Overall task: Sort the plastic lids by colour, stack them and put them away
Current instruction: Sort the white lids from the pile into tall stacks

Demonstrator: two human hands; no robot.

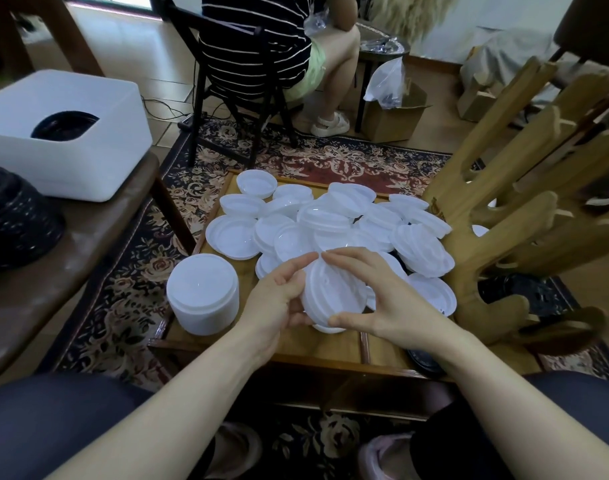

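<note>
A small stack of white lids (332, 296) is held tilted above the low wooden table (316, 344). My left hand (278, 296) grips the stack from the left side and below. My right hand (379, 292) holds it from the right, fingers over its top edge and thumb along the lower rim. Behind it lies a loose heap of several white lids (334, 223) across the table. A tall neat stack of white lids (203, 294) stands at the table's left front corner. Black lids (424, 362) show at the right front edge.
A white bin (64, 133) holding black lids and a pile of black lids (15, 220) sit on a brown bench at left. A wooden cactus-shaped stand (497, 216) crowds the table's right side. A seated person on a black chair (247, 81) is behind.
</note>
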